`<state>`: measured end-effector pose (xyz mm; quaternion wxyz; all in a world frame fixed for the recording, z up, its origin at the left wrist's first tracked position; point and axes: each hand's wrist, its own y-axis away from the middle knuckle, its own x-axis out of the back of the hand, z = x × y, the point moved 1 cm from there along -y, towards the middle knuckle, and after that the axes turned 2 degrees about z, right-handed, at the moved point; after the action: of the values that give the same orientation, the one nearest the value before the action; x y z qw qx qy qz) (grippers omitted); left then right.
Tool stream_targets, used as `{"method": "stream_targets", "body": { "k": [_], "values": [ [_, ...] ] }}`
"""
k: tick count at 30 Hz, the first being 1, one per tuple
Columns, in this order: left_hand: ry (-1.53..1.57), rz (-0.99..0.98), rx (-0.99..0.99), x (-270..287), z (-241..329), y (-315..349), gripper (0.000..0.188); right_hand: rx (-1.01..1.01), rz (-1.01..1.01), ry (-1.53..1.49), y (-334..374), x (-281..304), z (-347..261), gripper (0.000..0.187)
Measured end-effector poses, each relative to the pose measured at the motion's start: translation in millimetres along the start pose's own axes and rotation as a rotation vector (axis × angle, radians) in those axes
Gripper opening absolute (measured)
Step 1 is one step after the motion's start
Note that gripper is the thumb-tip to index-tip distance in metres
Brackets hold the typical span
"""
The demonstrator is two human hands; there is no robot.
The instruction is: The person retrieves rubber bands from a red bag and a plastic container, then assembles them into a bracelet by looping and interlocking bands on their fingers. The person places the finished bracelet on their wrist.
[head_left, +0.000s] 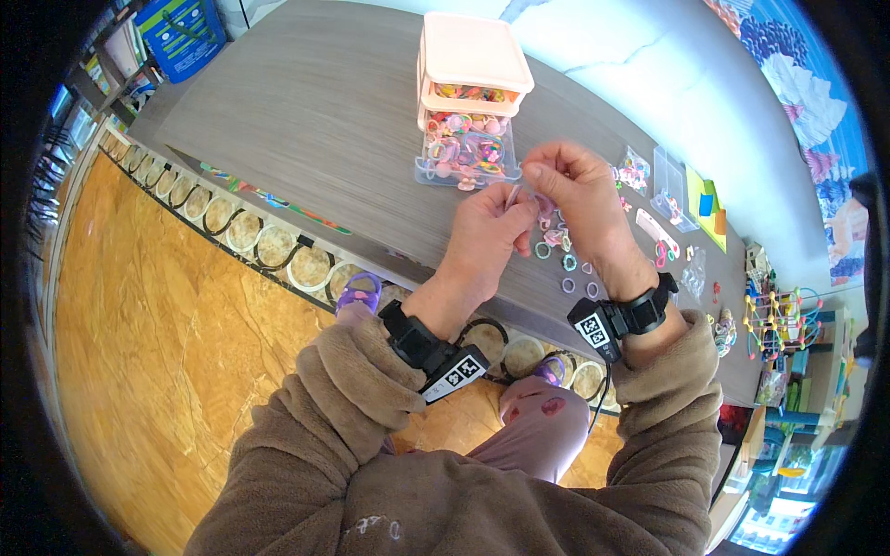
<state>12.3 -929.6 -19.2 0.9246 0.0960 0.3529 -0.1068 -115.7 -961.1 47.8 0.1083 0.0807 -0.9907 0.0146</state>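
My left hand (pixel 489 233) and my right hand (pixel 582 196) are close together above the table, both closed in a pinch. Between their fingertips is a small lilac hair tie (pixel 540 206), partly covered by the fingers. Just beyond them stands a small pale pink drawer box (pixel 475 51). Its clear lower drawer (pixel 428 174) is pulled out and full of colourful hair ties and beads. Several loose hair ties (pixel 568 262) in green, pink and lilac lie on the table beneath and beside my right hand.
The grey table (pixel 306 102) runs along a white wall. To the right are a clear plastic box (pixel 669 190), a yellow-green card (pixel 707 211), a pale pink strip (pixel 656 232) and clear plastic bags (pixel 693 273). A bead maze toy (pixel 783 320) stands at the far right.
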Motion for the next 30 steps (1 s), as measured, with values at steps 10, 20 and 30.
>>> {"method": "stream_targets", "body": {
  "k": [10, 20, 30],
  "values": [
    [0.009, 0.176, -0.041, 15, 7, 15, 0.009, -0.322, -0.027, -0.188, -78, -26, 13, 0.016],
    [0.018, 0.178, -0.054, 28, 19, 15, 0.006, -0.094, 0.107, -0.634, -92, -61, 19, 0.036],
    [-0.013, 0.086, -0.027, 19, 19, 20, 0.007, -0.139, -0.079, 0.066, 3, -9, 0, 0.02]
  ]
}}
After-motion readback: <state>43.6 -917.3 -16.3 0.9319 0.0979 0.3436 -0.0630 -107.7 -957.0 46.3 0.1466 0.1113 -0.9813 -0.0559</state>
